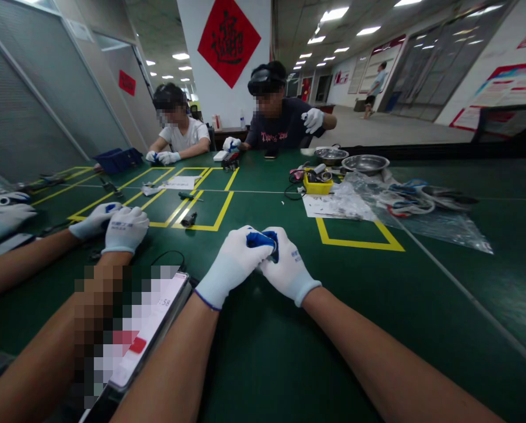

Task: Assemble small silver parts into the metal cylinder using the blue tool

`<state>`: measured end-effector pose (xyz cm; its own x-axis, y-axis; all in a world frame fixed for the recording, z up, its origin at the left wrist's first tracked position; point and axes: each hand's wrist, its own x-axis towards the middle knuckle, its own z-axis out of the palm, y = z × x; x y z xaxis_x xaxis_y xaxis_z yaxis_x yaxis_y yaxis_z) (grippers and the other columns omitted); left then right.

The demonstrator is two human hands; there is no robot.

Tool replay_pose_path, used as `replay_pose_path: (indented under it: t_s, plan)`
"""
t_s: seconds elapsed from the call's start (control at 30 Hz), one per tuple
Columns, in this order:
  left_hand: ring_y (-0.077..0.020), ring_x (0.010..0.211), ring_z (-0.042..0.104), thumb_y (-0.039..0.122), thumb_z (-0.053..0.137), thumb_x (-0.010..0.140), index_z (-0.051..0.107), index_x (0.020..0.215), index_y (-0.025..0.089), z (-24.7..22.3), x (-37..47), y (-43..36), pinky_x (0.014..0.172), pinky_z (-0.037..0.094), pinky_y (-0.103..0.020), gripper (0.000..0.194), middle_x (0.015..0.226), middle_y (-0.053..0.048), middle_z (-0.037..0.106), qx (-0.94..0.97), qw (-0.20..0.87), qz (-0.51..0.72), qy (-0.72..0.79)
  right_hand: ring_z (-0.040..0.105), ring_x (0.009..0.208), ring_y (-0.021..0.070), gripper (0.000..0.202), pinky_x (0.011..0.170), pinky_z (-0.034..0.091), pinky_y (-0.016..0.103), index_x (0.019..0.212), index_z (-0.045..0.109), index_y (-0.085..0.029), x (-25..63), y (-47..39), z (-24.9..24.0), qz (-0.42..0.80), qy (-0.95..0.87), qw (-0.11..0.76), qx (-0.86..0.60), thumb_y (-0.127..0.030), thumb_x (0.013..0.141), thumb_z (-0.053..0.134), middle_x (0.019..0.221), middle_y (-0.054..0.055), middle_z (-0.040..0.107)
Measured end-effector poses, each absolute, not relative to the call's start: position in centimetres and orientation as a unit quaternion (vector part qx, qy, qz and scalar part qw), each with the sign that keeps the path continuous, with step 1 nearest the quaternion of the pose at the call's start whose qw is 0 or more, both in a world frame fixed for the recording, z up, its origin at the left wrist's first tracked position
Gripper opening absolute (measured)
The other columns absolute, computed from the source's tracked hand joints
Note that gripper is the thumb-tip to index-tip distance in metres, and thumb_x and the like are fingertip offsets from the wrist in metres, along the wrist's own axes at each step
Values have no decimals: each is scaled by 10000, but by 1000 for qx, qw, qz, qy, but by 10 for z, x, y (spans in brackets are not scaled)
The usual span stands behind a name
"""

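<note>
left hand (234, 264) white-gloved, fingers clamped on small blue plastic part (261, 239) | right hand (287, 267) white-gloved, fingers clamped on same part | part held between both hands just above green worktop (324, 329) | phone (148, 329) lies left of forearms

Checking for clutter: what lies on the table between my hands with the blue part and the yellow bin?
Head view: between the blue part and the yellow bin lies bare green table, apart from a thin white line.
</note>
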<state>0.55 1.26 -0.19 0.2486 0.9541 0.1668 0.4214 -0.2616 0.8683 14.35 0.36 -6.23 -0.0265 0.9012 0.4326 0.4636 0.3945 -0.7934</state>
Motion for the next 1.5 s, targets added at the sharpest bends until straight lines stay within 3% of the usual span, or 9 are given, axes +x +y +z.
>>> replay_pose_path:
  t_s: [0.27, 0.43, 0.63, 0.97, 1.27, 1.5]
  plan:
    - [-165, 707, 650, 54, 744, 702, 690, 677, 152, -5, 13, 14, 713, 514, -290, 115, 709, -1, 704, 686, 346, 364, 526, 690, 1107, 305, 684, 991, 554, 498, 1441, 464, -174, 146, 4, -66, 243, -681, 483, -494, -247, 794, 671, 1226, 162, 687]
    - [-187, 735, 669, 107, 730, 744, 718, 698, 168, -4, 15, 9, 722, 520, -306, 77, 735, -17, 712, 696, 305, 373, 532, 697, 1028, 298, 734, 946, 573, 507, 1480, 460, -177, 146, 5, -67, 238, -669, 491, -505, -251, 783, 677, 1131, 132, 710]
    - [-204, 829, 680, 145, 664, 845, 732, 704, 189, 1, 18, 6, 800, 547, -328, 162, 818, -32, 697, 740, 265, 356, 505, 714, 1070, 279, 667, 982, 577, 478, 1432, 527, -195, 147, 7, -65, 261, -628, 550, -485, -255, 781, 661, 1218, 125, 723]
    - [-202, 986, 706, 76, 613, 846, 747, 952, 183, 0, 18, 1, 954, 548, -339, 202, 1005, -49, 753, 704, 268, 449, 480, 669, 1225, 296, 519, 1095, 518, 499, 1311, 616, -187, 145, 12, -68, 241, -609, 596, -464, -257, 798, 653, 1287, 137, 717]
    - [-262, 950, 650, 196, 625, 887, 793, 960, 208, 2, 14, -7, 846, 536, -407, 184, 968, -82, 682, 836, 80, 333, 429, 701, 1124, 272, 516, 1023, 566, 470, 1356, 604, -197, 146, 9, -66, 253, -601, 581, -487, -206, 840, 595, 1261, 121, 721]
    - [-267, 945, 633, 202, 614, 889, 801, 953, 209, 3, 14, -9, 832, 527, -408, 197, 955, -85, 676, 844, 59, 322, 425, 704, 1054, 256, 508, 985, 579, 452, 1334, 619, -198, 146, 9, -65, 263, -593, 591, -481, -211, 826, 599, 1227, 109, 731]
